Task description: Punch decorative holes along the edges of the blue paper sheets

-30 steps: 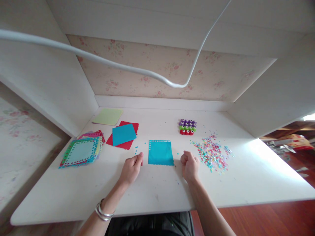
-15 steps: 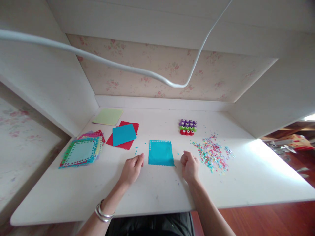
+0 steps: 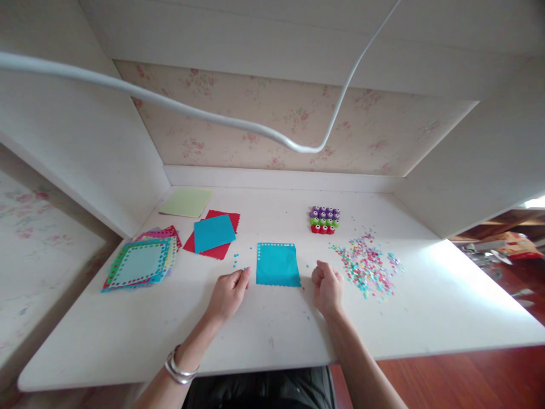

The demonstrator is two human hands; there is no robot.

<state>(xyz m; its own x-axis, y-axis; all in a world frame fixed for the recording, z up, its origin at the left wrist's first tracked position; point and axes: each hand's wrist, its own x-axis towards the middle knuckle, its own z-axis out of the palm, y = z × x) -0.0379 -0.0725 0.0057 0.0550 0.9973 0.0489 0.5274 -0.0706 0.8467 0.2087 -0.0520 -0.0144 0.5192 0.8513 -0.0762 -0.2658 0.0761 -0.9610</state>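
We see a white desk [image 3: 238,341] from above, with a punched blue sheet [image 3: 277,265] lying flat near its middle; every place we give is measured from that sheet. Small holes line its far edge and the upper part of its left edge, and its near edge is scalloped.

Just to the left of the sheet, apart from it, we see the left hand [image 3: 227,289] curled into a loose fist, thumb on top. Just to its right, also apart, the right hand [image 3: 328,287] is curled the same way. We cannot tell whether either fist has anything inside. Silver bangles [image 3: 172,367] circle the left wrist, nearer to us than the sheet.

Beyond the sheet and to its right stand 4 rows of small blocks [image 3: 325,220]: 2 purple, 1 green and 1 red. To the right of the sheet, past the right hand, we see a scatter of many-coloured confetti [image 3: 368,267]. Left of the sheet are a few blue dots [image 3: 235,261], then a plain blue sheet [image 3: 214,232] resting on a red sheet [image 3: 219,253]. Farther left lies a pile of punched sheets [image 3: 142,262], and beyond it to the far left are pale green sheets [image 3: 187,203]. Above the sheet in our view, a white cable [image 3: 255,129] dips in a bend.
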